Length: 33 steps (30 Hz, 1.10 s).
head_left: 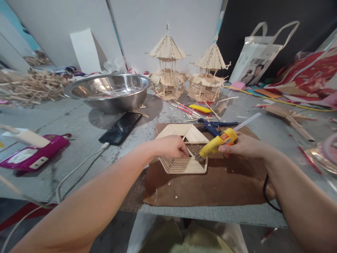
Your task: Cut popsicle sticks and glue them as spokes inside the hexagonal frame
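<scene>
A six-sided panel of thin wooden sticks [181, 166] lies flat on a brown board [210, 189], with several of its sections filled by rows of sticks and openings near the middle and right. My left hand [172, 147] is closed over the panel's centre, fingertips pinched together; whatever is between them is hidden. In my right hand [243, 146] is a yellow hot glue gun [218, 142], a clear glue stick [249, 121] jutting from its back. Its nozzle points down and left, at the panel's sticks beside my left fingertips.
Blue cutters [214, 126] lie just behind the panel. Two stick pagodas [168, 75] stand at the back, near a yellow utility knife [200, 108]. To the left are a steel basin [118, 100], a phone [121, 128] with a cable, and a purple power strip [37, 151].
</scene>
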Each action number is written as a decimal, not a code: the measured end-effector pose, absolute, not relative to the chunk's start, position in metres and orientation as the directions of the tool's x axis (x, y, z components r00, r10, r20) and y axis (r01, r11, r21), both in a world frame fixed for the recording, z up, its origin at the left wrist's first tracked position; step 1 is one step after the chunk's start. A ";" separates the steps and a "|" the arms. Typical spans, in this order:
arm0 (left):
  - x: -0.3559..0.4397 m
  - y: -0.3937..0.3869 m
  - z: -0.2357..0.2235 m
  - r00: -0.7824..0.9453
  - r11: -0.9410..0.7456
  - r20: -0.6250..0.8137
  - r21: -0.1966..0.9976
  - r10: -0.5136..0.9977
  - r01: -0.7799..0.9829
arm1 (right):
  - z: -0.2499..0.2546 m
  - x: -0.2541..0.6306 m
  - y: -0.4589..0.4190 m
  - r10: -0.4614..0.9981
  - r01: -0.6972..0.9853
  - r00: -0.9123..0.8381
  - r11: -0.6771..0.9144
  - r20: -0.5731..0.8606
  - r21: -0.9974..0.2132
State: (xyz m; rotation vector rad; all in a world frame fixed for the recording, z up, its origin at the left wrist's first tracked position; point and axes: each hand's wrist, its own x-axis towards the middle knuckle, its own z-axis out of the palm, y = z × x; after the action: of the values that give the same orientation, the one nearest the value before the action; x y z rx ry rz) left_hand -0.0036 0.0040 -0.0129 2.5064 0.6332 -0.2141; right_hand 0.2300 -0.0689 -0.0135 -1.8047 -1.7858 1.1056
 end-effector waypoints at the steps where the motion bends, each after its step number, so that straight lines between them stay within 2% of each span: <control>1: -0.004 0.004 -0.013 0.877 -0.741 -0.275 0.469 0.394 0.480 | -0.012 0.230 -0.069 0.954 0.657 -0.136 -0.114 -0.266 -0.745; 6: -0.003 0.003 -0.012 0.874 -0.730 -0.270 0.480 0.404 0.486 | -0.010 0.230 -0.071 0.952 0.608 -0.177 -0.094 -0.250 -0.788; 13: -0.003 0.001 -0.009 0.859 -0.711 -0.279 0.482 0.428 0.511 | -0.011 0.238 -0.070 0.944 0.521 -0.173 -0.154 -0.280 -0.840; 25: -0.004 0.003 -0.006 0.858 -0.702 -0.269 0.494 0.438 0.513 | -0.013 0.234 -0.068 0.965 0.460 -0.079 -0.186 -0.249 -0.868; 27: -0.004 0.003 -0.005 0.848 -0.681 -0.240 0.511 0.473 0.524 | -0.015 0.234 -0.067 0.983 0.457 -0.015 -0.158 -0.185 -0.875; 30: -0.004 0.005 -0.003 0.809 -0.640 -0.117 0.550 0.576 0.536 | -0.018 0.236 -0.063 0.996 0.423 0.070 -0.085 -0.061 -0.902; 33: -0.005 0.008 -0.004 0.709 -0.592 0.020 0.566 0.705 0.574 | -0.020 0.237 -0.056 0.975 0.259 0.220 -0.036 0.023 -0.965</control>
State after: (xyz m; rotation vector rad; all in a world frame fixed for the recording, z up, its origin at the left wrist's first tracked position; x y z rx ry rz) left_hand -0.0051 0.0084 -0.0036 2.3819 0.9745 0.3284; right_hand 0.2375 -0.0565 -0.0202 -1.5016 -1.2227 0.9094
